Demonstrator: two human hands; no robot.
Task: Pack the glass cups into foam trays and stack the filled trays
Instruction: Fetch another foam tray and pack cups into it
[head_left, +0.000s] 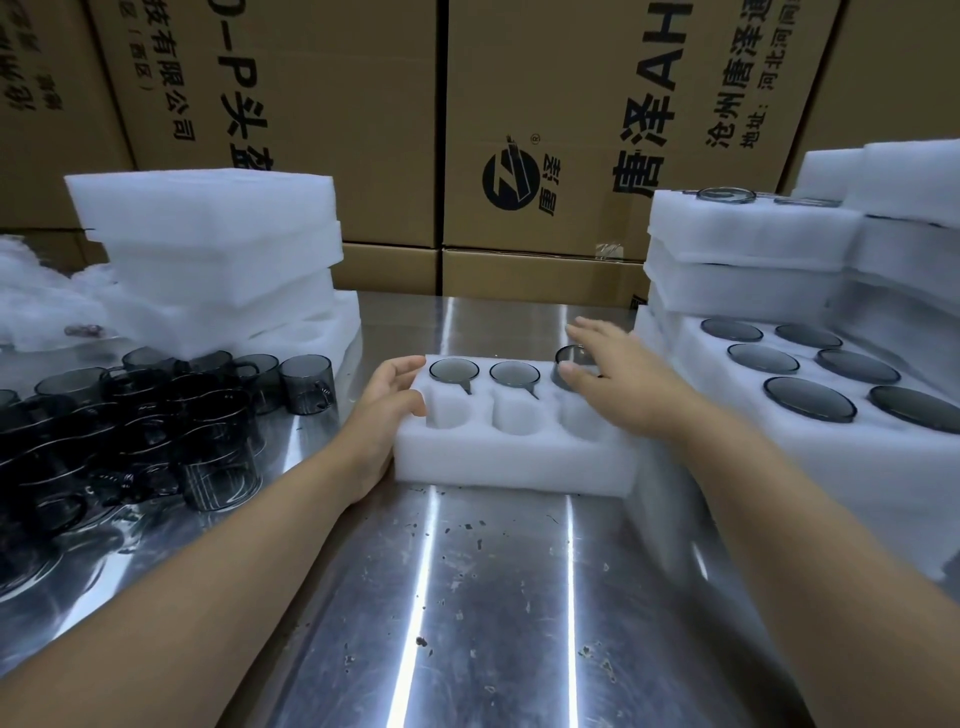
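Observation:
A white foam tray (498, 460) with six round pockets lies on the steel table in the middle. Its far row holds smoky glass cups (453, 370), one in each of the three pockets; the near row is empty. My left hand (387, 410) grips the tray's left end, thumb on top. My right hand (613, 376) hovers with fingers spread over the far-right cup (567, 356), partly hiding it. Several loose dark glass cups (156, 415) stand crowded at the left.
A stack of empty foam trays (218, 260) rises at the back left. Filled trays (800, 374) are stacked at the right, with more foam behind. Cardboard boxes (545, 156) wall off the back. The steel table (493, 597) stretches toward me.

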